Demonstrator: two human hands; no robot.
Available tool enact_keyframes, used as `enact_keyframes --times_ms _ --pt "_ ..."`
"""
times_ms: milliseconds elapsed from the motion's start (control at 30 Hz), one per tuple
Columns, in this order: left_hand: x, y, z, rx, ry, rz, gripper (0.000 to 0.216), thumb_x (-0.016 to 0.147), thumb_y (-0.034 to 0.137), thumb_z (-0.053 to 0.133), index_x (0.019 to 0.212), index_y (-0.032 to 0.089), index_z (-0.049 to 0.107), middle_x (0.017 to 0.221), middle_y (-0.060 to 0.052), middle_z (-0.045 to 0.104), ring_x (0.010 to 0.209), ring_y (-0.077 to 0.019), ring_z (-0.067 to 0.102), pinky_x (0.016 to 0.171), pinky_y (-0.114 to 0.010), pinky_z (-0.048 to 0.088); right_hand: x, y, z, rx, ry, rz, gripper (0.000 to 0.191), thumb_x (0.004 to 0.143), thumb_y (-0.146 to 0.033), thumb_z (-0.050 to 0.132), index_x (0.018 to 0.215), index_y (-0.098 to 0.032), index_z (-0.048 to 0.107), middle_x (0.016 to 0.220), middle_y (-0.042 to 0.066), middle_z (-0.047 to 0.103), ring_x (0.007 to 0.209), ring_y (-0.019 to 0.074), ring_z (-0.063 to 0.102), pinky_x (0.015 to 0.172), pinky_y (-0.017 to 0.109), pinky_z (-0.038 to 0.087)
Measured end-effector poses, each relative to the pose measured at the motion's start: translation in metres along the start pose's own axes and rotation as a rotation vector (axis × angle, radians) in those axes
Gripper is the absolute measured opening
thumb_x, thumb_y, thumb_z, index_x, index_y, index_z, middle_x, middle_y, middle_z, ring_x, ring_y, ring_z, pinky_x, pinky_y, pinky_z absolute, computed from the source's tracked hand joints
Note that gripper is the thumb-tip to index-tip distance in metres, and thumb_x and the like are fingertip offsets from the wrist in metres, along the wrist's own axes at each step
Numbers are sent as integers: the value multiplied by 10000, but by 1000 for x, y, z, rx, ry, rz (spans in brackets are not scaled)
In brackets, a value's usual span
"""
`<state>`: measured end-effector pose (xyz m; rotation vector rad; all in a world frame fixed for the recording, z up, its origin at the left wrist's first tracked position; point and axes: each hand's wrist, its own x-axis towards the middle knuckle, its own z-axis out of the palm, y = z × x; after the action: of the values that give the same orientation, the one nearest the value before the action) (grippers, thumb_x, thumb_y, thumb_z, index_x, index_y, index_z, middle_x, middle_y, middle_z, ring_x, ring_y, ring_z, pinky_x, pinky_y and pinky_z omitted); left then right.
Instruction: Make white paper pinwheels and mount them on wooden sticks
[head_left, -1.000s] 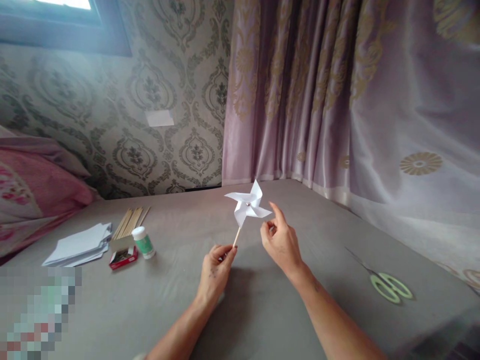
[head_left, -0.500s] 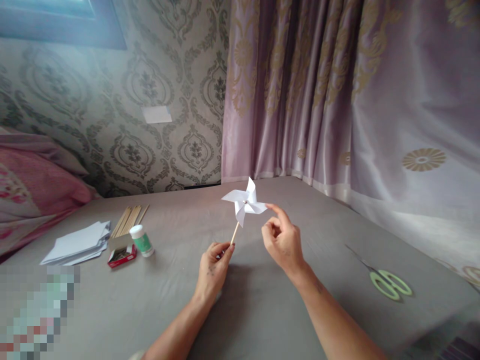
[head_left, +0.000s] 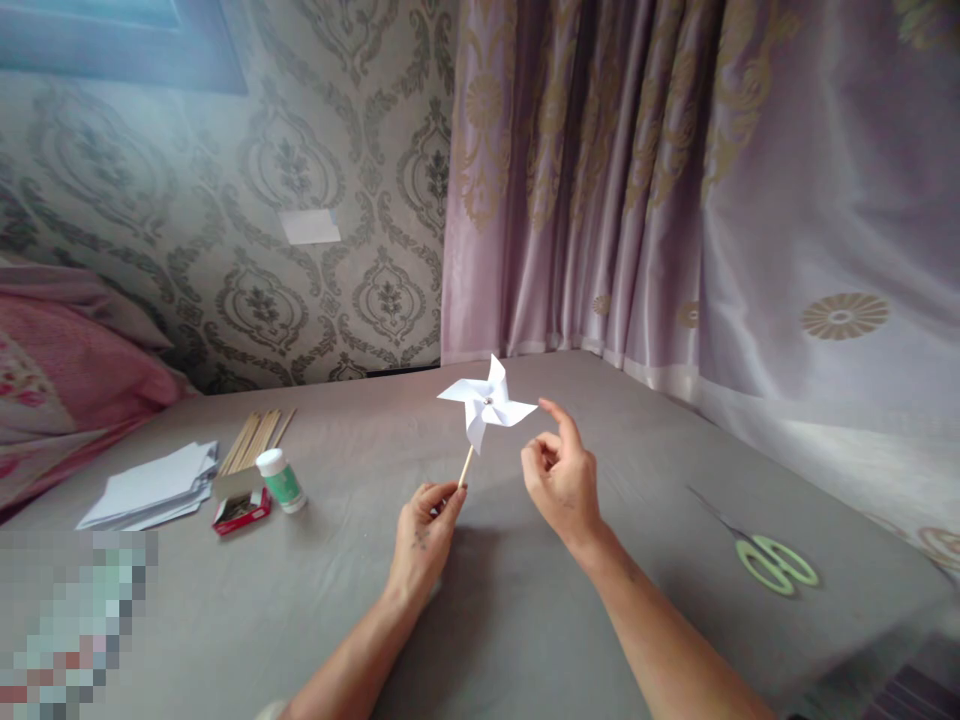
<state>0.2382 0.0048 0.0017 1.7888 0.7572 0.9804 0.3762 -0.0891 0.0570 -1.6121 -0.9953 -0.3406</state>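
Note:
A white paper pinwheel (head_left: 499, 411) stands tilted on a thin wooden stick (head_left: 466, 466), with a small metallic pin at its centre. My left hand (head_left: 426, 532) grips the stick low down between thumb and fingers. To the right of the pinwheel is my right hand (head_left: 564, 478), its index finger stretched up and the other fingers curled. That fingertip is close to the right blade's point, with a small gap showing. Nothing is visible in my right hand.
Green-handled scissors (head_left: 776, 562) lie at the right. At the left are white paper sheets (head_left: 154, 487), several wooden sticks (head_left: 259, 440), a small red open box (head_left: 240, 508) and a white-and-green bottle (head_left: 283, 482). A curtain (head_left: 570, 200) hangs behind the grey sheet.
My right index fingertip has come slightly away from the right blade's tip, which it appeared to touch before. The pinwheel's blades have barely turned. My left hand keeps its grip on the stick.

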Motion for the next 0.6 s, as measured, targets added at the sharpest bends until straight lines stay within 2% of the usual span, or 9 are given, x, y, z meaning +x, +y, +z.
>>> enact_keyframes --times_ms 100,167,233,267,333,367,433,500,600 --pt "0 -2 0 7 -2 3 337 767 462 607 829 171 766 702 -31 591 654 -151 521 602 -255 364 4 2 -1 -176 -21 0 630 769 -184 422 1386 -79 351 577 -36 592 470 128 500 516 228 371" --pt "1 -3 0 13 -2 2 337 768 461 605 836 171 765 706 -32 590 655 -151 522 603 -254 364 3 2 -2 -284 -99 4 565 759 -186 430 1317 -108 467 608 -2 640 496 142 537 521 237 359" --pt "1 -4 0 16 5 0 336 771 459 603 844 174 764 710 -32 594 657 -152 524 605 -254 367 0 0 -2 -327 -244 -16 362 744 -192 453 1037 -166 664 594 19 654 503 142 553 517 237 338" --pt "1 -4 -1 17 10 0 334 771 458 603 847 174 763 711 -33 596 659 -153 526 605 -254 367 -2 -1 -3 -314 -316 -38 265 737 -196 464 864 -186 697 562 18 643 487 134 545 508 235 324" --pt "1 -5 -1 19 20 2 332 772 456 603 847 175 763 714 -35 600 666 -156 532 605 -254 369 -5 -3 -3 -232 -395 -89 207 735 -207 475 644 -196 661 488 3 592 441 112 503 488 230 299" --pt "1 -5 -1 21 21 4 330 772 454 603 846 175 762 715 -36 601 669 -158 534 605 -254 370 -6 -3 -3 -184 -379 -102 213 742 -213 471 618 -194 644 461 -6 561 421 103 479 478 227 290" --pt "1 -4 -1 28 17 10 326 772 450 602 839 175 763 712 -36 600 669 -158 535 607 -256 372 -6 -2 -3 -122 -255 -82 219 760 -216 444 710 -181 654 443 -23 517 409 101 453 469 222 292" --pt "1 -3 0 34 10 13 322 773 447 598 833 177 763 715 -38 602 669 -158 536 610 -258 375 -4 1 -2 -122 -112 -8 302 769 -208 420 957 -141 646 479 -29 534 430 116 471 479 222 321" --pt "0 -1 0 40 3 11 328 774 450 591 827 175 762 714 -38 597 667 -158 534 609 -259 374 3 5 -2 -206 -34 73 615 747 -191 430 1347 -60 390 603 -12 633 497 150 539 521 241 378"
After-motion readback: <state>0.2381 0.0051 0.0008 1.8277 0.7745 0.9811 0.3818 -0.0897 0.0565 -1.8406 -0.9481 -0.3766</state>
